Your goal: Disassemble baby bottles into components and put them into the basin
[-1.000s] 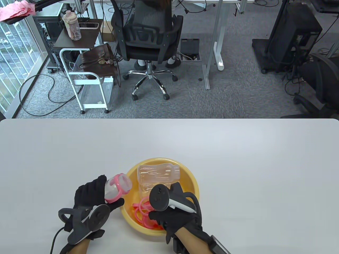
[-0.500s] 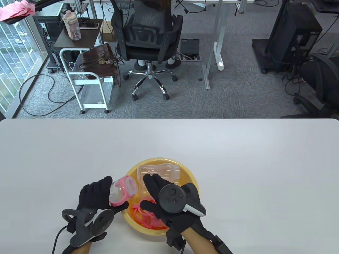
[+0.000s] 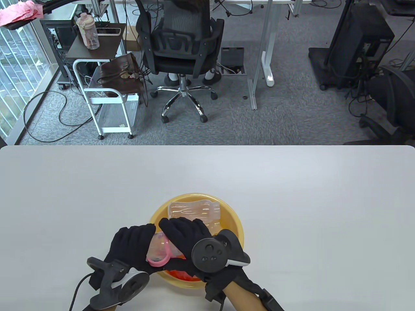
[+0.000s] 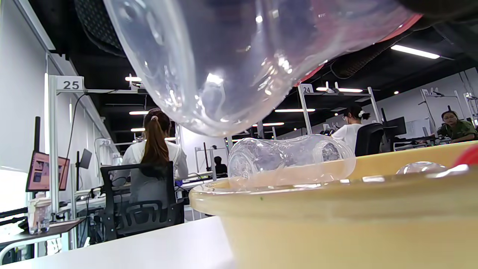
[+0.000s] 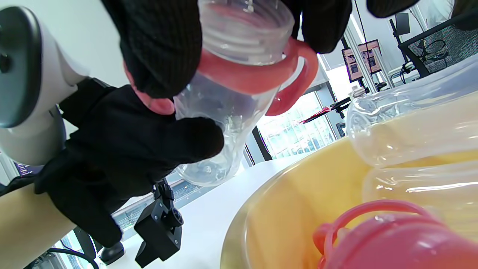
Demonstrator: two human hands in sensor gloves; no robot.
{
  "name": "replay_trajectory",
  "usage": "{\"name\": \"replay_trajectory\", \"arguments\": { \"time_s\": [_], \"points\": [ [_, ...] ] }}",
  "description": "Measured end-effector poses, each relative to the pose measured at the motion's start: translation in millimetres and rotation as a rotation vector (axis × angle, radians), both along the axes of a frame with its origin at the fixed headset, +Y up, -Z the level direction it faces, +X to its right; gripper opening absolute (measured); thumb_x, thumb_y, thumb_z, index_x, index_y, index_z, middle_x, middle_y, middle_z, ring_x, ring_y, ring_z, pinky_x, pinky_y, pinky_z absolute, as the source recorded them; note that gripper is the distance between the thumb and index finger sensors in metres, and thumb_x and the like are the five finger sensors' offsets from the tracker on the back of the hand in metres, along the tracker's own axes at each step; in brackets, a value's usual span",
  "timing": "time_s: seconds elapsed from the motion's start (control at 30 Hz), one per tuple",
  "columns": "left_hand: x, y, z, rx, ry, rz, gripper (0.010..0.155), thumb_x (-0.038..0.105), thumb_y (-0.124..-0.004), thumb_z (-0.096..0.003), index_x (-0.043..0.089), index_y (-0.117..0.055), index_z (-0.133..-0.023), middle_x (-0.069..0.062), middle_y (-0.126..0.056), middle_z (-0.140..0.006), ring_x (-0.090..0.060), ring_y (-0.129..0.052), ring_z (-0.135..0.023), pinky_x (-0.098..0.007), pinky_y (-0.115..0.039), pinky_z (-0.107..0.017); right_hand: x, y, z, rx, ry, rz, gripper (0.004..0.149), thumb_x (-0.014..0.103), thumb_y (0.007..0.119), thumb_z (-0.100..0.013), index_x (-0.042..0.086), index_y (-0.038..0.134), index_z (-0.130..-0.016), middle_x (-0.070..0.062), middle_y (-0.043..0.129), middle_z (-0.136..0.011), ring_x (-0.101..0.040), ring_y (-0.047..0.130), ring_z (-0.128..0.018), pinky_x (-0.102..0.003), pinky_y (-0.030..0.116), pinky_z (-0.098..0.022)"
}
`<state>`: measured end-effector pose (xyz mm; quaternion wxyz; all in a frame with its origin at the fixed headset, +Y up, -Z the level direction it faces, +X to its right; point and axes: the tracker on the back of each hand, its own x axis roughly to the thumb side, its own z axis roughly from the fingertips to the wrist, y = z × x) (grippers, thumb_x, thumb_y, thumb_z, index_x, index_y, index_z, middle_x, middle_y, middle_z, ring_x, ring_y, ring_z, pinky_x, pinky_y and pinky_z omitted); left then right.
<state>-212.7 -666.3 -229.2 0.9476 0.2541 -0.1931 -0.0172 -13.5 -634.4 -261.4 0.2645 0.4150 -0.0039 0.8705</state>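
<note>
My left hand grips a clear baby bottle by its body, over the near-left rim of the yellow basin. A pink handle ring sits round the bottle's open threaded neck. My right hand reaches over from the right, and its fingers curl round that ring. Another clear bottle body lies in the far part of the basin. Pink parts lie in the near part, mostly hidden under my right hand in the table view. In the left wrist view the held bottle hangs above the basin rim.
The white table stretches bare to the far edge and both sides. Beyond it are an office chair with a seated person, a white cart and desk legs.
My right hand came up out of the basin and moved left onto the bottle's neck and pink ring. My left hand carried the bottle rightward, over the basin's rim.
</note>
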Motion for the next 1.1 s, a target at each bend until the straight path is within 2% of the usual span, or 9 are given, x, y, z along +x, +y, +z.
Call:
{"name": "replay_trajectory", "arguments": {
  "time_s": [0.47, 0.8, 0.97, 1.1],
  "points": [
    [-4, 0, -3, -0.006, 0.029, -0.006, 0.099, 0.078, -0.064, -0.0285, 0.015, -0.058, -0.104, -0.009, -0.085, -0.094, -0.028, -0.097, -0.083, -0.054, -0.075, -0.069, 2, 2, -1, 0.019, -0.028, -0.014, 0.086, 0.042, 0.083, -0.052, 0.014, 0.034, -0.117, -0.029, 0.046, -0.114, -0.060, 0.056, -0.103, -0.078, 0.047, -0.072],
    [-35, -7, -19, -0.036, 0.187, 0.055, 0.099, 0.078, -0.064, -0.0295, 0.013, -0.059, -0.104, -0.011, -0.086, -0.093, -0.029, -0.097, -0.082, -0.055, -0.075, -0.068, 13, 4, -7, 0.008, -0.116, -0.013, 0.085, 0.044, 0.081, -0.053, 0.012, 0.035, -0.117, -0.031, 0.049, -0.113, -0.061, 0.059, -0.100, -0.076, 0.050, -0.071],
    [-42, -9, -24, -0.045, 0.234, 0.067, 0.099, 0.078, -0.064, -0.0300, 0.013, -0.059, -0.104, -0.011, -0.086, -0.093, -0.030, -0.097, -0.081, -0.055, -0.075, -0.067, 19, 6, -10, -0.015, -0.175, -0.019, 0.083, 0.047, 0.078, -0.054, 0.010, 0.037, -0.117, -0.034, 0.055, -0.110, -0.062, 0.067, -0.094, -0.074, 0.057, -0.069],
    [-43, -9, -25, -0.045, 0.246, 0.065, 0.099, 0.078, -0.064, -0.0301, 0.013, -0.059, -0.104, -0.011, -0.086, -0.093, -0.030, -0.097, -0.082, -0.055, -0.075, -0.067, 20, 7, -11, -0.022, -0.242, 0.050, 0.083, 0.052, 0.074, -0.055, 0.008, 0.040, -0.117, -0.035, 0.067, -0.102, -0.058, 0.081, -0.084, -0.070, 0.067, -0.062]
  ]
}}
